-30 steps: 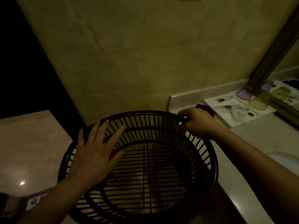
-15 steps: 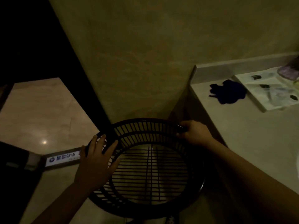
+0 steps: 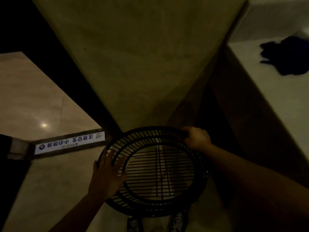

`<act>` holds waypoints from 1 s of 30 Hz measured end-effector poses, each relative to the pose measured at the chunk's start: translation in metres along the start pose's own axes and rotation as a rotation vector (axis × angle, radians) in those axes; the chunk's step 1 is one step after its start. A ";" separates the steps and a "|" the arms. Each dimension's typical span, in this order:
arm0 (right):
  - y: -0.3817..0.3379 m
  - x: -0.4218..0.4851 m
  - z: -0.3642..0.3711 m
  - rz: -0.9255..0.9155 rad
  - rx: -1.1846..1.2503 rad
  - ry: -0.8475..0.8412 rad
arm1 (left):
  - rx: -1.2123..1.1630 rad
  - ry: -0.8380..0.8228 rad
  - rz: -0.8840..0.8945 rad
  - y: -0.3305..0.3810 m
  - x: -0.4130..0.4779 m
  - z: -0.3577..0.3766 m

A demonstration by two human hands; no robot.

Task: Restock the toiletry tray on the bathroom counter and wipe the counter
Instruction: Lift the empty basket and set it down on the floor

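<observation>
Two hands hold one round slatted basket (image 3: 150, 208), mouth facing up (being round, it shows no long axis), low beside the table (image 3: 275, 101). The left hand (image 3: 107, 174) lies flat, fingers spread, on the near-left rim. The right hand (image 3: 197, 139) curls over the far-right rim, gripping it. One dark cloth (image 3: 291, 56) lies crumpled on the table, well beyond and to the right of the right hand.

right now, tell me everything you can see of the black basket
The basket is round, dark, plastic-looking, with slatted walls and a grid bottom, open-topped and empty, seen from above, low by the wall beside the counter. The right hand grips its far rim; the left hand lies with straight fingers on its left rim.
</observation>
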State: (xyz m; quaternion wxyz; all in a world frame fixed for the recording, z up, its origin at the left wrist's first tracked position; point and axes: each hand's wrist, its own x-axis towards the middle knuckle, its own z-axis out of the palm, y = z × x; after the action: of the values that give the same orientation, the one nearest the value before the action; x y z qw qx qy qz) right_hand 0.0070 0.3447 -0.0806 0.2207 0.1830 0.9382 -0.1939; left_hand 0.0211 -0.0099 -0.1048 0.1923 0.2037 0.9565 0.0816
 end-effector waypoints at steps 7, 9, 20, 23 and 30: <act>0.035 0.080 0.076 -0.012 -0.031 -0.007 | 0.033 -0.063 0.034 -0.028 0.062 0.095; 0.046 0.101 0.099 0.005 0.032 -0.018 | 0.024 -0.064 0.042 -0.035 0.079 0.122; 0.108 0.190 0.222 0.135 0.438 -0.054 | 0.107 -0.035 0.123 -0.065 0.156 0.244; 0.122 0.207 0.237 0.127 0.366 -0.097 | 0.117 -0.032 0.116 -0.067 0.167 0.265; 0.145 0.231 0.262 0.125 0.225 -0.167 | 0.120 0.007 0.159 -0.079 0.174 0.299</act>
State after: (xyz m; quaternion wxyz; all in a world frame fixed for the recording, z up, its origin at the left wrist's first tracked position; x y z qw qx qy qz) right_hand -0.0339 0.4121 -0.4510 0.2878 0.2478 0.8757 -0.2982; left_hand -0.0339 0.0148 -0.4548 0.1696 0.2897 0.9411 0.0399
